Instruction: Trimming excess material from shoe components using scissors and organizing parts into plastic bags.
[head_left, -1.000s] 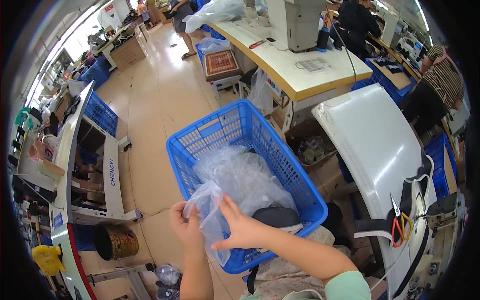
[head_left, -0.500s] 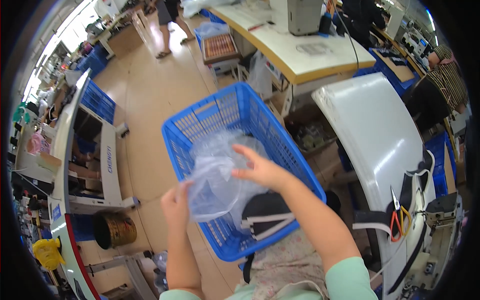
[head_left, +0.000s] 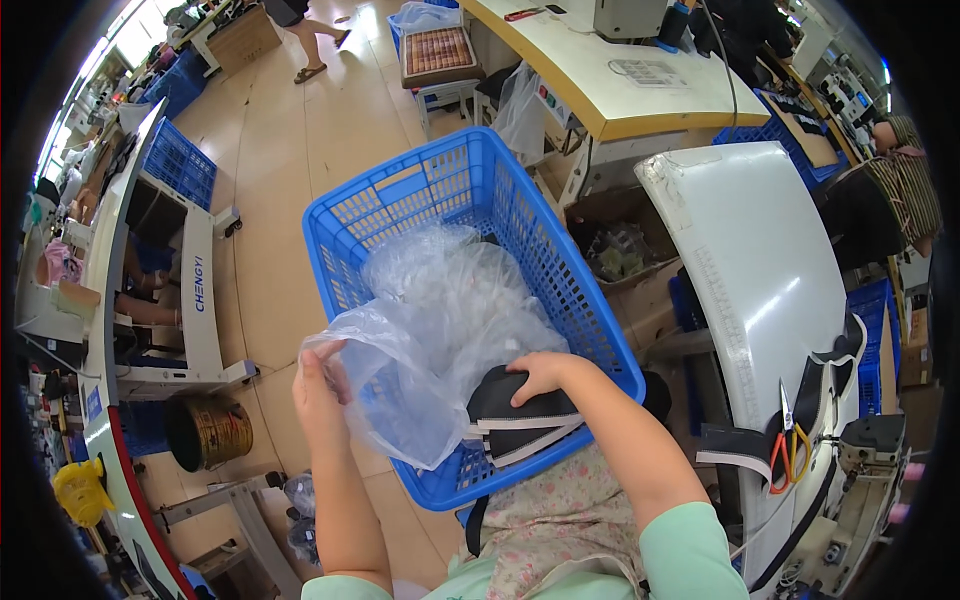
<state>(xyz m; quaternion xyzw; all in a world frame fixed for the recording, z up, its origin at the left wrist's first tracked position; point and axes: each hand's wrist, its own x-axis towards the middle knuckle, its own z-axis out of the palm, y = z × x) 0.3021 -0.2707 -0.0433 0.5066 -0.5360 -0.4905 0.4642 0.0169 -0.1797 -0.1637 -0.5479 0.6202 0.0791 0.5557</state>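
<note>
"So, starting at the left, what has the bare left hand (head_left: 318, 395) got?"

"It's closed on the edge of a thin, clear plastic bag (head_left: 420, 420), which hangs over the near left part of a blue, rectangular, latticed plastic basket (head_left: 403, 187). I'd expect it to be almost weightless, limp and slippery; best pinched at the lip, gently, since such film could tear."

"And further right?"

"Past a crumpled heap of clear plastic film (head_left: 460, 285), a stack of curved black fabric pieces with white edging (head_left: 495, 395) lies at the basket's near right. They look light and bendy, yet firmer than the bag. I'd take them across the curved edge, layers together."

"The bare right hand (head_left: 550, 375)?"

"On that stack, thumb on top; I can't tell if it grips. The 2 hands are apart."
</note>
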